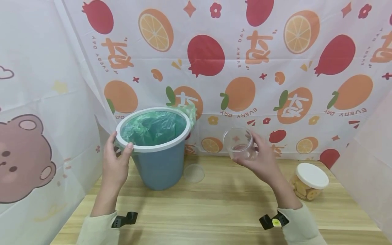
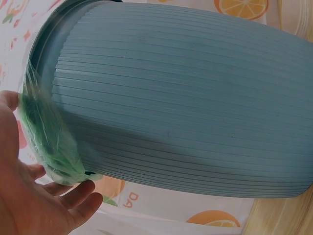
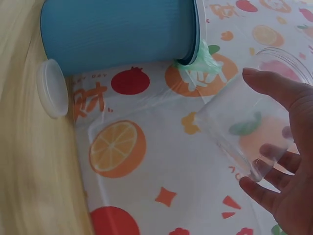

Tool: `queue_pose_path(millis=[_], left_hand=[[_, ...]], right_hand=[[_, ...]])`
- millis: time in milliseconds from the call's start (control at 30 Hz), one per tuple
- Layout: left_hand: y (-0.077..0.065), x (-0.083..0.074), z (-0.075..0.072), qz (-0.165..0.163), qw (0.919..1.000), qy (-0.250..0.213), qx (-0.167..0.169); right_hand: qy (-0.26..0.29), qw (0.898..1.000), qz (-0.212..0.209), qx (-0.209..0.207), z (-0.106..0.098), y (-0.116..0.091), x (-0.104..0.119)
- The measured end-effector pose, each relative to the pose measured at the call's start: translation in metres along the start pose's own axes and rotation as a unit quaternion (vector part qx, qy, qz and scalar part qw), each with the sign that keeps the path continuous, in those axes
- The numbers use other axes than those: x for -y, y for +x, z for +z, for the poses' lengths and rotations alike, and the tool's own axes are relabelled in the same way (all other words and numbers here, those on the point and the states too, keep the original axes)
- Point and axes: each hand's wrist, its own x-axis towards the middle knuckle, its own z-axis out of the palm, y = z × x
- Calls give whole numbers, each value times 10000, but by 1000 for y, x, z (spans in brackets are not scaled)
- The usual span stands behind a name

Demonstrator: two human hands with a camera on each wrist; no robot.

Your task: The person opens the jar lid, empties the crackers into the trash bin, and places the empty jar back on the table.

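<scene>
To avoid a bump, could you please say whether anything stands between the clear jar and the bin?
Nothing visible does: the right grip holds the jar above the table; the lid lies lower, beside the bin.

A pale greenish-beige fabric left sleeve (image 1: 97, 229) and a matching right sleeve (image 1: 301, 225) clothe the forearms. A small black boxy left wrist device (image 1: 131, 217) and its black right counterpart (image 1: 266, 222), marked with a round yellow sticker (image 1: 276, 222), sit at the cuffs.

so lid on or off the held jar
Off: the clear jar in the right hand is uncovered at the mouth, and a translucent lid lies on the table by the bin.
</scene>
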Motion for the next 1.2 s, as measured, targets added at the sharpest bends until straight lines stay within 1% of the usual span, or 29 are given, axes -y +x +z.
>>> queue_pose_path(millis=[133, 367, 633, 733, 933, 1100, 1200], left_hand=[[-1, 0, 0, -23, 10000, -17, -30], [-1, 1, 0, 4, 10000, -68, -48], [0, 2, 0, 75, 10000, -37, -29], [1, 3, 0, 90, 10000, -26, -5], [0, 2, 1, 105, 9999, 16, 3], [0, 3, 1, 100, 9999, 35, -22], [0, 3, 1, 69, 10000, 52, -8]], right_hand=[[141, 9998, 20, -160, 6, -10, -9], [392, 9981, 397, -253, 10, -23, -25], [598, 9944, 818, -284, 20, -30, -50], [659, 9927, 985, -210, 24, -32, -56], [703, 9916, 1082, -56, 31, -33, -67], [730, 9904, 1144, 263, 39, -32, -76], [724, 9883, 1260, 456, 44, -32, -81]])
